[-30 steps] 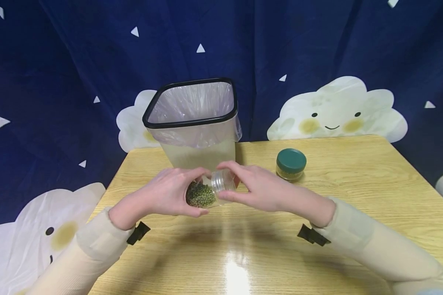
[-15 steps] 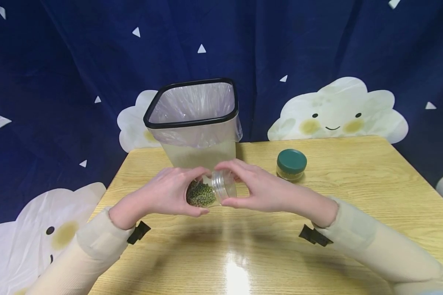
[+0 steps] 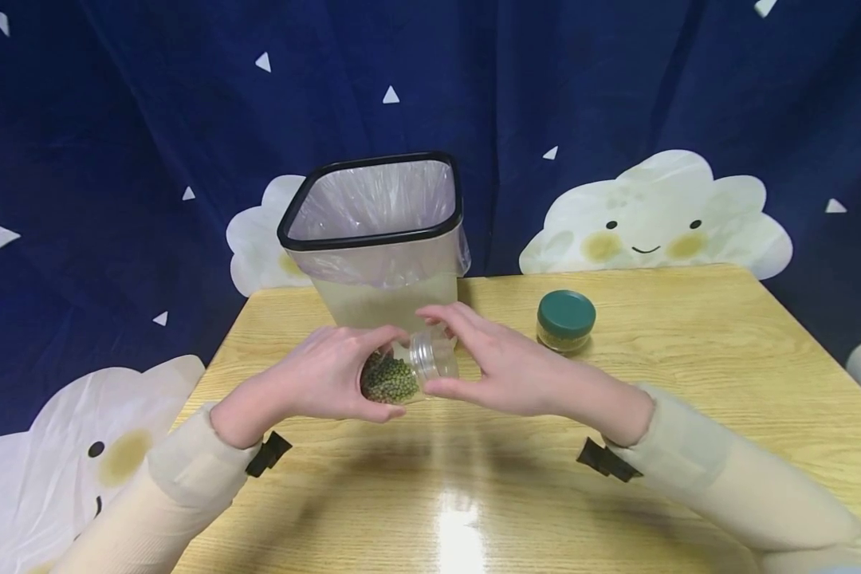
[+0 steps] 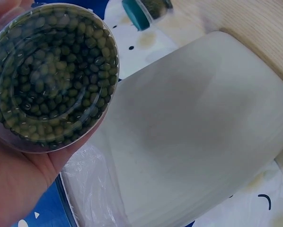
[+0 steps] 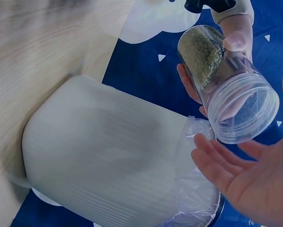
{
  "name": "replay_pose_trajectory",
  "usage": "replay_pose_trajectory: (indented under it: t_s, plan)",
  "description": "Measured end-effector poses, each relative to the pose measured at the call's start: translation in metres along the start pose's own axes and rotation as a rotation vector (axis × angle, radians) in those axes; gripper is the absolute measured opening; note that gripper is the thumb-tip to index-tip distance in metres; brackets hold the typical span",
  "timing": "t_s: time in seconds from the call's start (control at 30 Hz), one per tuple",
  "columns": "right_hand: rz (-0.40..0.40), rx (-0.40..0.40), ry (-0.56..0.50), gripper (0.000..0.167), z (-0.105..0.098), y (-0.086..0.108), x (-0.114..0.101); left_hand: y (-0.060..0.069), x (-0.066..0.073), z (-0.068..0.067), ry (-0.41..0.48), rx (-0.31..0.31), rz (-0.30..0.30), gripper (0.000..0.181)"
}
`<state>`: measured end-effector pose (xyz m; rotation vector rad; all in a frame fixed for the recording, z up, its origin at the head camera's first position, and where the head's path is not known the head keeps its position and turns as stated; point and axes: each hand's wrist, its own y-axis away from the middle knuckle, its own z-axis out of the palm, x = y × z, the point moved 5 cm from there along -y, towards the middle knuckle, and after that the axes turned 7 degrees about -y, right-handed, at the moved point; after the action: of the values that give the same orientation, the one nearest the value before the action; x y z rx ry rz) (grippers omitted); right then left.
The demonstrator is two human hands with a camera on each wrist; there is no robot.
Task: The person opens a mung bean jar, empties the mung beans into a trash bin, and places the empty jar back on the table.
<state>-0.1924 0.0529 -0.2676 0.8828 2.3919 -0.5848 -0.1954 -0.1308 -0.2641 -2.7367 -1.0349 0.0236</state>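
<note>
My left hand [image 3: 323, 371] grips a clear jar [image 3: 393, 381] lying on its side in the air, its base toward my palm. Small green beans [image 4: 51, 80] fill its base end in the left wrist view. The clear ridged end [image 5: 245, 111] points right; whether a clear lid covers it, I cannot tell. Around that end, my right hand [image 3: 509, 367] has its fingers above and thumb below. In the right wrist view, the fingers [image 5: 217, 158] are spread, with a small gap between them and the jar.
Behind my hands stands a pale bin [image 3: 395, 299] with a black rim and a clear plastic liner. A jar with a green lid [image 3: 567, 313] sits on the wooden table [image 3: 660, 343] at the back right. A blue curtain with clouds hangs behind.
My right hand's fingers have lifted slightly off the ridged end, and its thumb shifted a little on the lower side. My left hand and the jar have hardly moved.
</note>
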Motion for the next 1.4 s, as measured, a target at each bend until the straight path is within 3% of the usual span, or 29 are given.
replay_pose_trajectory:
  t_s: [0.13,0.27,0.53,0.9,1.07,1.2,1.4]
  plan:
    - [0.082,-0.011,-0.020,0.077,0.001,-0.002,0.003,0.000,0.000,0.000,-0.001,0.001,-0.006,0.073]
    - [0.097,-0.035,-0.049,0.074,0.005,-0.004,0.005,0.000,-0.001,0.001,0.002,-0.004,-0.009,0.073]
    - [0.036,-0.022,-0.070,0.067,0.006,-0.003,0.004,0.000,-0.001,0.001,-0.006,-0.001,-0.005,0.073]
    - [-0.136,0.020,0.005,0.068,0.004,0.000,-0.003,0.001,0.000,-0.001,-0.012,-0.002,-0.008,0.072]
    - [-0.163,0.031,0.013,0.068,0.004,0.001,-0.005,0.001,-0.001,-0.001,-0.014,-0.001,-0.012,0.072]
    - [-0.118,0.021,0.024,0.072,0.004,0.001,-0.004,0.001,0.000,-0.001,-0.022,-0.004,-0.017,0.074]
    - [0.021,0.001,0.013,0.082,0.002,-0.001,0.000,0.001,0.000,-0.002,-0.019,-0.009,-0.015,0.074]
